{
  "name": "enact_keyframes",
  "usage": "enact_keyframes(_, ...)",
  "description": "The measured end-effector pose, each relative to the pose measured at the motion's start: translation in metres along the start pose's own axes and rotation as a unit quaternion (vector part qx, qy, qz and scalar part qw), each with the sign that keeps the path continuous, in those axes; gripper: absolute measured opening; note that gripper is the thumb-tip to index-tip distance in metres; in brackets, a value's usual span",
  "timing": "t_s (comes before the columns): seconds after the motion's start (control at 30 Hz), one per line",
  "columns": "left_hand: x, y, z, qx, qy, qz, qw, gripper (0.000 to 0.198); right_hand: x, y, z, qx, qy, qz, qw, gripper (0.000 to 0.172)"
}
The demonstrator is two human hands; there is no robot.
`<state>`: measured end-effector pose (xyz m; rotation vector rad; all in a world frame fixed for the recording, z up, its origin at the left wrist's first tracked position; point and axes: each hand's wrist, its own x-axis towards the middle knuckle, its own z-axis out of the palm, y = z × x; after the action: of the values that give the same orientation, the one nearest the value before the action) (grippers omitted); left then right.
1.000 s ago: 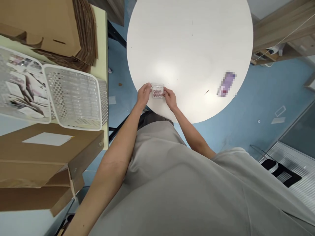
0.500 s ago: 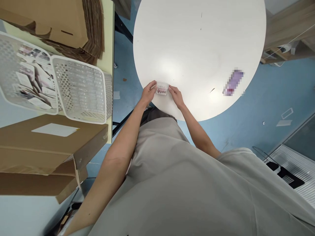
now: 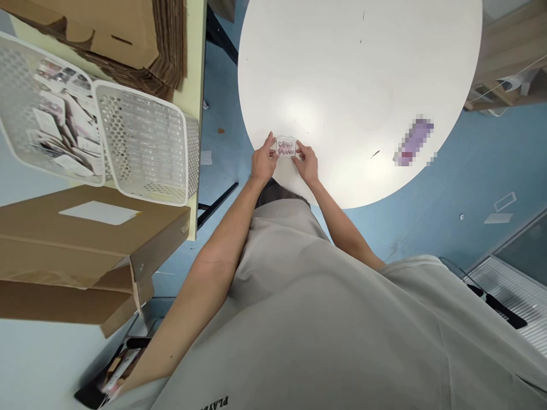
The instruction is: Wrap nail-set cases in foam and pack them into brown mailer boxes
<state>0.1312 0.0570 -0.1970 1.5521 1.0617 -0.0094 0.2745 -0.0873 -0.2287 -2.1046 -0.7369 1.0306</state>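
Observation:
A small clear plastic case with rows of pinkish, shiny oval pieces, which look like press-on nails, is at the near edge of the round white table. My left hand grips its left side, thumb and fingers at the edge. On the opposite side, my right hand pinches the right edge between thumb and fingers. Whether the case rests on the table or is lifted slightly, I cannot tell.
Left, on a pale yellow table, stand a white basket of clear plastic cases, another basket of carded packets and stacked flat cardboard. An open cardboard box is nearer. A blurred purple object lies right.
Both hands have shifted their hold on the case, with fingers now further round its sides. Two rows of pieces show clearly where mainly one showed before. The whole view has shifted slightly.

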Motion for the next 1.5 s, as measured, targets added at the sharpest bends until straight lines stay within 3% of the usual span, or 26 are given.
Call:
enact_keyframes(0.3, -0.004, 0.017, 0.001, -0.107, 0.026, -0.045, 0.993, 0.096, -0.002, -0.020, -0.008, 0.065, 0.001, 0.063, 0.996, 0.075)
enact_keyframes(0.57, -0.006, 0.026, -0.001, -0.149, 0.063, -0.050, 0.986, 0.102, -0.005, -0.041, 0.002, 0.055, 0.059, 0.074, 0.994, 0.071)
enact_keyframes(0.73, -0.018, 0.032, -0.026, -0.167, 0.102, -0.057, 0.979, 0.100, 0.015, -0.065, 0.010, 0.028, 0.079, 0.110, 0.990, 0.066)
enact_keyframes(0.97, -0.060, 0.029, -0.075, -0.210, 0.178, -0.016, 0.961, 0.095, 0.031, -0.105, 0.010, -0.030, 0.098, 0.146, 0.984, 0.059)
enact_keyframes(1.07, -0.089, 0.029, -0.094, -0.198, 0.203, 0.012, 0.959, 0.093, 0.029, -0.126, 0.007, -0.029, 0.151, 0.144, 0.978, 0.058)
enact_keyframes(1.17, -0.135, 0.035, -0.108, -0.186, 0.219, 0.062, 0.956, 0.092, 0.021, -0.155, 0.005, -0.011, 0.196, 0.085, 0.977, 0.058)
enact_keyframes(1.33, -0.238, 0.052, -0.128, -0.209, 0.252, 0.141, 0.934, 0.083, -0.012, -0.221, 0.024, 0.023, 0.214, -0.069, 0.974, 0.057)
enact_keyframes(1.5, -0.330, 0.049, -0.166, -0.247, 0.342, 0.149, 0.895, 0.081, -0.081, -0.306, 0.068, 0.030, 0.164, -0.288, 0.943, 0.061)
